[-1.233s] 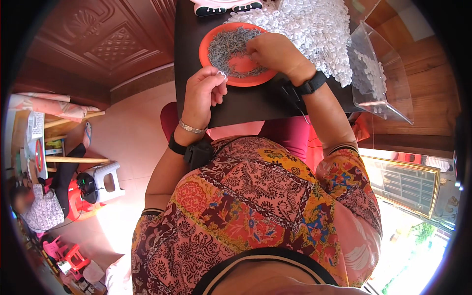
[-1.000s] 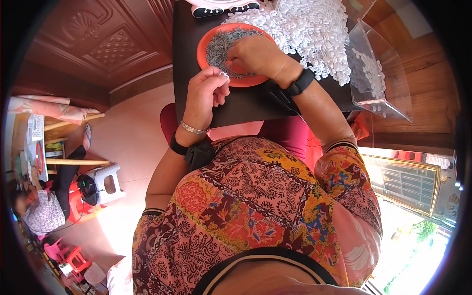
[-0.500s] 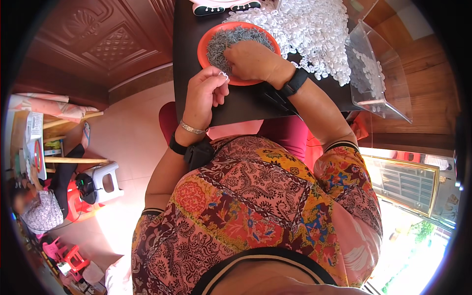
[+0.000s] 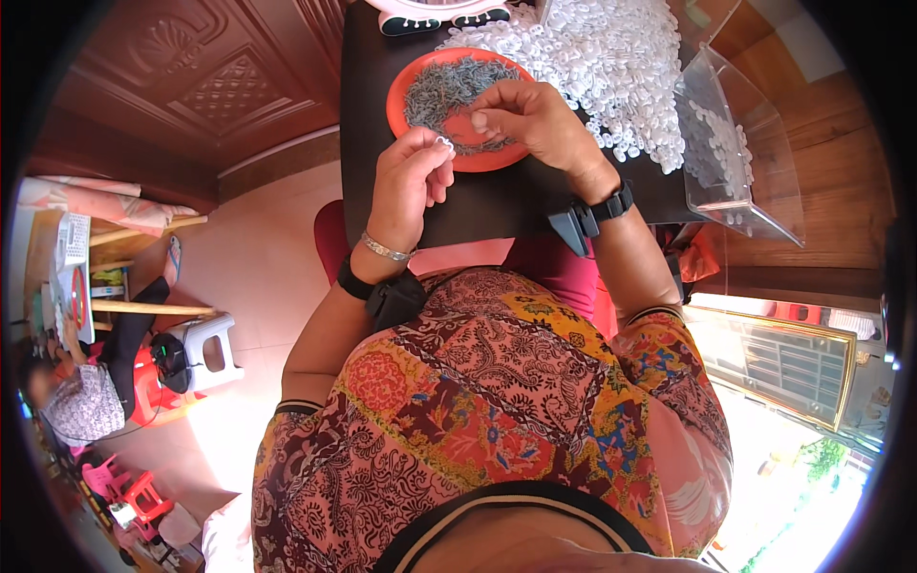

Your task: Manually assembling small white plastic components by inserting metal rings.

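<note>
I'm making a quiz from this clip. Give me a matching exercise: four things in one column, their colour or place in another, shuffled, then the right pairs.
Things:
1. round plate
2. heap of small rings
3. clear plastic box
4. small stool

Descriptions:
A. white, piled on the dark table
B. on the floor at the person's left
C. orange, holding grey bits
D. see-through, at the table's right edge

Pairs: 1-C, 2-A, 3-D, 4-B
</note>
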`<state>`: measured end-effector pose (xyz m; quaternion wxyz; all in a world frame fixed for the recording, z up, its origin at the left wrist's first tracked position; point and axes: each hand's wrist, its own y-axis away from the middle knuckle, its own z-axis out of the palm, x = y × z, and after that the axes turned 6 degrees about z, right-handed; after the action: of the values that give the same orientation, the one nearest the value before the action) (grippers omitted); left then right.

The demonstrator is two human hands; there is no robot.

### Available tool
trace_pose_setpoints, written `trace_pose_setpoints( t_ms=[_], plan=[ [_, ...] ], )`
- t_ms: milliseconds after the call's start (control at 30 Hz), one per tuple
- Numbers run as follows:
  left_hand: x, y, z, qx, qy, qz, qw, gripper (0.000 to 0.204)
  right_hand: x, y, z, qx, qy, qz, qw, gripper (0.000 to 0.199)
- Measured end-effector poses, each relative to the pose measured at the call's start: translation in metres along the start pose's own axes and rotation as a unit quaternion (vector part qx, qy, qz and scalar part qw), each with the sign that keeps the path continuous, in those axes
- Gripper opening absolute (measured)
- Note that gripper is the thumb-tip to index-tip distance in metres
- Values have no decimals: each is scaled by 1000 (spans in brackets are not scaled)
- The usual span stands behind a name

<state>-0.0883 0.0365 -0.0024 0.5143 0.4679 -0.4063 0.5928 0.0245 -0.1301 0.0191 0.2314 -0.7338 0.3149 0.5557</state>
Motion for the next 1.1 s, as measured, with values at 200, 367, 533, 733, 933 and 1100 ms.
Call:
trace_pose_setpoints(
  t_ms=[200,367,533,733,933,1100],
  plan=[
    [-3,-1,5,-16,2,23,1000,18,-5,11,19,0,-101,-26,995,14],
    [0,0,8,-21,1,44,999,18,-3,11,25,6,-89,-41,995,14],
    [-2,1,7,-19,-6,46,999,17,-4,14,27,8,-81,-42,996,14],
    [-2,0,5,-16,-4,45,999,18,-4,15,27,9,-64,-41,997,13],
    [-2,1,4,-26,-8,44,999,18,-4,14,27,8,-53,-43,998,13],
    [-2,1,4,-26,-13,36,999,19,0,14,28,8,-55,-41,998,13]
  ],
)
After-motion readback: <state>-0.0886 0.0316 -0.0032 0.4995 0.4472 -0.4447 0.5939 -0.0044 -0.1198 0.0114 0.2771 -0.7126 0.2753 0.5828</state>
